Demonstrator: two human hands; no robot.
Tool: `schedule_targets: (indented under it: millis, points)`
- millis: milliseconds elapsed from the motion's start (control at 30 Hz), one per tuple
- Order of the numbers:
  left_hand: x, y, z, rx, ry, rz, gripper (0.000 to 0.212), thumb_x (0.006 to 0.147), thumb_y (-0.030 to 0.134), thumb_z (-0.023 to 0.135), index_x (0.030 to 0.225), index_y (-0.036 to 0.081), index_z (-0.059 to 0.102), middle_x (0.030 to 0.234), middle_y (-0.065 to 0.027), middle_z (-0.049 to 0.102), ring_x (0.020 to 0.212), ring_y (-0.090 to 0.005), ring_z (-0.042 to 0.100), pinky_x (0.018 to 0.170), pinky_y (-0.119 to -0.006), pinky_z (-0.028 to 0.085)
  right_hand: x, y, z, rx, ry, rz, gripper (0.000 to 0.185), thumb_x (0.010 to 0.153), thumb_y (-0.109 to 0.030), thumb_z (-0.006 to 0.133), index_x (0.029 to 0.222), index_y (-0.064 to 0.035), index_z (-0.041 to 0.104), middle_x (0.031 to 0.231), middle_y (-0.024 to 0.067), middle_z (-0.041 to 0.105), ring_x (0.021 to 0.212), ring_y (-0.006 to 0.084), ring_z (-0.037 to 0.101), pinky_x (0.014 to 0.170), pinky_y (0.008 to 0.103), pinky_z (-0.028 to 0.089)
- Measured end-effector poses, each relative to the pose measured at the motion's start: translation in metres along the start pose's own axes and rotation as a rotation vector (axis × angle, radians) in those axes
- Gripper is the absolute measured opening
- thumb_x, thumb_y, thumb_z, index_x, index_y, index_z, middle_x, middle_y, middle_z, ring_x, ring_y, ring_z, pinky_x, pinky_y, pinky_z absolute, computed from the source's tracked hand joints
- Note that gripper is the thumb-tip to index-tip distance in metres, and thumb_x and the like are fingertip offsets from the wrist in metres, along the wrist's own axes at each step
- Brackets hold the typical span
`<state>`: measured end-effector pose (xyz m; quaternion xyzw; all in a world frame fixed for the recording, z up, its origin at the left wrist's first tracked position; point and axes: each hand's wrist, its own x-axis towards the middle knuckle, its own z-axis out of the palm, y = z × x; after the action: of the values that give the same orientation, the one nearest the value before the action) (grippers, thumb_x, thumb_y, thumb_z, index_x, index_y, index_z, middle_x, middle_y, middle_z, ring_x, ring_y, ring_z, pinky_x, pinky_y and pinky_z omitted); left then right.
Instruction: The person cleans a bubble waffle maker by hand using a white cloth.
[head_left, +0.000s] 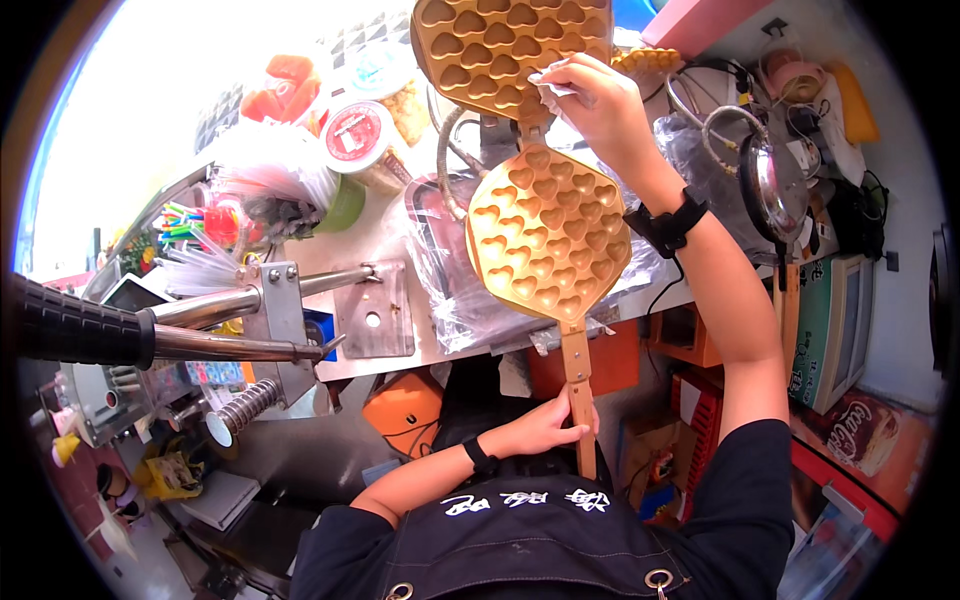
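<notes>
A gold-coloured waffle iron with heart-shaped hollows lies open on the counter. Its lower plate (551, 232) faces up nearest me, and the upper plate (487, 56) is folded back beyond the hinge. My left hand (544, 427) grips the wooden handle (581, 420) that runs toward my apron. Over the right edge of the upper plate, my right hand (592, 90) pinches a crumpled white tissue (553, 88) against or just above the hollows. Both plates look bare of batter. A black band sits on each wrist.
Left of me stands a lever press (274, 322) with a black grip. Lidded tubs (356, 139), straws (184, 221) and plastic cups crowd the back left. A round metal-cased iron (772, 187) with cables is at right. Clear plastic sheeting (465, 315) lies under the plates.
</notes>
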<state>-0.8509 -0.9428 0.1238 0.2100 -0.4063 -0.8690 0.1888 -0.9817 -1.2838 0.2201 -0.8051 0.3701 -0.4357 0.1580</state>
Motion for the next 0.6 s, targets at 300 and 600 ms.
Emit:
schedule_targets:
  millis: [300,600]
  points:
    - [0.000,0.003,0.001,-0.004,-0.001,0.008,0.045,0.096,0.014,0.056,0.128,0.003,0.026,0.108,-0.0085,0.057,0.105,-0.0189,0.056,0.099,-0.035,0.044,0.004,-0.007,0.004,-0.164,-0.103,-0.160,0.010,0.085,-0.005,0.067,0.094,-0.0026,0.063,0.088,0.0094,0.063,0.087,0.0290,0.062,0.076,0.0372,0.052]
    - [-0.002,0.002,0.002,-0.031,0.017,0.007,0.040,0.096,0.012,0.056,0.125,0.007,0.028,0.110,-0.0095,0.057,0.107,-0.0200,0.058,0.098,-0.037,0.046,0.017,-0.013,-0.018,0.120,0.308,0.283,0.012,0.085,-0.006,0.071,0.094,0.0011,0.068,0.078,0.0105,0.068,0.072,0.0152,0.068,0.065,0.0274,0.053]
